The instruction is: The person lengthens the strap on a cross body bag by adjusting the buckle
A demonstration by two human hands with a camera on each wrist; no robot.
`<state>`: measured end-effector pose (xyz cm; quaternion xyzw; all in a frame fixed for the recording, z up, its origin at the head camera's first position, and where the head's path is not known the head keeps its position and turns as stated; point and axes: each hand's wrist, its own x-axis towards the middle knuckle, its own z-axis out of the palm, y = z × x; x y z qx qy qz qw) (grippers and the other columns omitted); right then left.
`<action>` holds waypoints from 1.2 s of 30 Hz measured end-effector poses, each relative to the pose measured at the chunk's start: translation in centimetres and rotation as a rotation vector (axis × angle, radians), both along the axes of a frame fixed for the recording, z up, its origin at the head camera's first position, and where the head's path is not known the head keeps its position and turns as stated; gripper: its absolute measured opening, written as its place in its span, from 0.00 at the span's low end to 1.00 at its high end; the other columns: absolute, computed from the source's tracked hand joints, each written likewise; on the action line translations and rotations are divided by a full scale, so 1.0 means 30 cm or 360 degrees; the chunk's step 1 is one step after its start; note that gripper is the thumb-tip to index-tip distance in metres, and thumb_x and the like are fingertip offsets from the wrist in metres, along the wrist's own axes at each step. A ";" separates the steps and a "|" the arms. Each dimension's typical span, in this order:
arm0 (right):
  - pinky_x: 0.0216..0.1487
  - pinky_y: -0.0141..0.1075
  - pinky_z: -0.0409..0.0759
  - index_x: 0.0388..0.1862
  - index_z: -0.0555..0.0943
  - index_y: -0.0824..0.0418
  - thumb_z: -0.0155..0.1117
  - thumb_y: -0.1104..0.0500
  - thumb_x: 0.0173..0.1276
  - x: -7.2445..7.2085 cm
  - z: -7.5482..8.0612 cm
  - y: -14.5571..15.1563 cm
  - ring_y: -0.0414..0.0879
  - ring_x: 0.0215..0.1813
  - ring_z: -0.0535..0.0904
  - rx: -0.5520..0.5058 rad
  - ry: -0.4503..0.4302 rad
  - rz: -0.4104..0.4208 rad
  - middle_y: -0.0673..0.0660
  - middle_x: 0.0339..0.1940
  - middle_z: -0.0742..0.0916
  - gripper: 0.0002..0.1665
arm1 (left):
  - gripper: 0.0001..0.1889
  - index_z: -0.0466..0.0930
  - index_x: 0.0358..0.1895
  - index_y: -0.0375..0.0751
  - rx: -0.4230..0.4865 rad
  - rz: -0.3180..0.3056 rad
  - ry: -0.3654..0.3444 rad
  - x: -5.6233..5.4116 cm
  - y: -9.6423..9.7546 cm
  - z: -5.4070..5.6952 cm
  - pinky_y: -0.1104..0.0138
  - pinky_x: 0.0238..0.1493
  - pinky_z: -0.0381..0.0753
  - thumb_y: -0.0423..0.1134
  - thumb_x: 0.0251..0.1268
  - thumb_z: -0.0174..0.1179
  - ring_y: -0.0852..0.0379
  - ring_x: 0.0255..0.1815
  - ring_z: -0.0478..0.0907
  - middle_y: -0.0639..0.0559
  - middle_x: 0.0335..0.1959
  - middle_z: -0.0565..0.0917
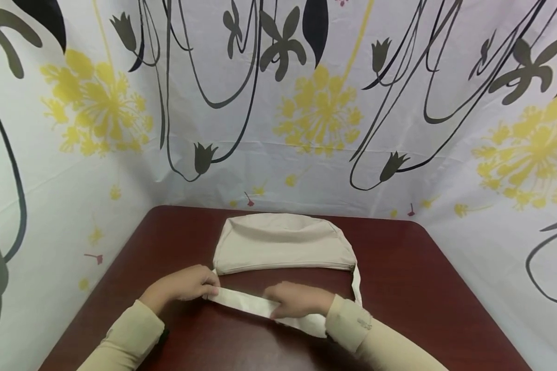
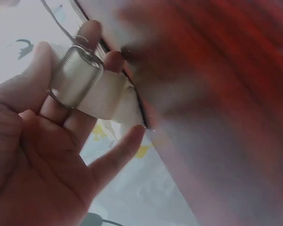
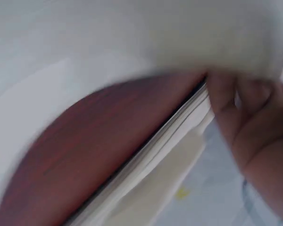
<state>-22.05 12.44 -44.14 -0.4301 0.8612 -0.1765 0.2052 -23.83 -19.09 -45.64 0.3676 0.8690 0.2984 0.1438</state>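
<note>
A cream shoulder bag (image 1: 280, 245) lies flat on the table, its zipped edge towards me. Its long strap (image 1: 246, 302) runs in front of it, with the right end joined to the bag's corner. My left hand (image 1: 185, 284) pinches the strap near the bag's left corner. In the left wrist view a metal slider buckle (image 2: 78, 77) on the strap sits between that thumb and the fingers. Farther right, my right hand (image 1: 301, 299) grips the strap between thumb and fingers. The strap (image 3: 99, 37) looms large and blurred in the right wrist view, hiding part of the fingertips.
The dark red wooden table (image 1: 399, 288) has rounded far corners. White patterned cloth (image 1: 241, 170) hangs behind it and along both sides.
</note>
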 end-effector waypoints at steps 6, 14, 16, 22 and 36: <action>0.31 0.40 0.85 0.44 0.76 0.59 0.67 0.64 0.69 -0.026 -0.014 0.214 0.43 0.25 0.85 -0.0322 -0.0755 -0.0150 0.51 0.24 0.86 0.09 | 0.13 0.81 0.27 0.50 0.0058 0.0009 0.0028 -0.021 -0.007 -0.014 0.68 0.31 0.75 0.43 0.75 0.59 0.68 0.25 0.71 0.64 0.23 0.78; 0.33 0.37 0.84 0.49 0.77 0.63 0.67 0.62 0.70 -0.056 -0.011 0.477 0.41 0.26 0.83 -0.0366 -0.0790 -0.0202 0.50 0.26 0.86 0.12 | 0.13 0.81 0.30 0.50 0.0142 0.0007 -0.0049 -0.060 -0.048 -0.025 0.68 0.33 0.74 0.44 0.77 0.56 0.67 0.25 0.71 0.65 0.23 0.77; 0.25 0.35 0.80 0.48 0.77 0.63 0.67 0.62 0.71 -0.057 -0.002 0.535 0.41 0.25 0.81 -0.0373 -0.0795 -0.0279 0.51 0.26 0.85 0.11 | 0.14 0.81 0.31 0.48 0.0134 -0.0005 -0.0070 -0.070 -0.054 -0.025 0.67 0.33 0.74 0.43 0.79 0.54 0.65 0.26 0.72 0.63 0.24 0.78; 0.18 0.29 0.67 0.46 0.81 0.65 0.66 0.61 0.72 -0.074 0.004 0.670 0.39 0.21 0.74 -0.0455 -0.0724 -0.0445 0.52 0.23 0.84 0.09 | 0.23 0.85 0.39 0.42 0.0147 0.0145 -0.0328 -0.097 -0.059 -0.022 0.62 0.37 0.77 0.43 0.85 0.38 0.58 0.33 0.78 0.56 0.30 0.84; 0.21 0.38 0.71 0.35 0.81 0.64 0.62 0.61 0.75 -0.129 -0.054 0.803 0.38 0.22 0.70 -0.0586 -0.0350 -0.0633 0.51 0.20 0.77 0.09 | 0.18 0.84 0.38 0.45 0.0054 0.0263 -0.0251 -0.109 -0.053 -0.011 0.64 0.34 0.75 0.47 0.83 0.46 0.55 0.29 0.75 0.55 0.26 0.80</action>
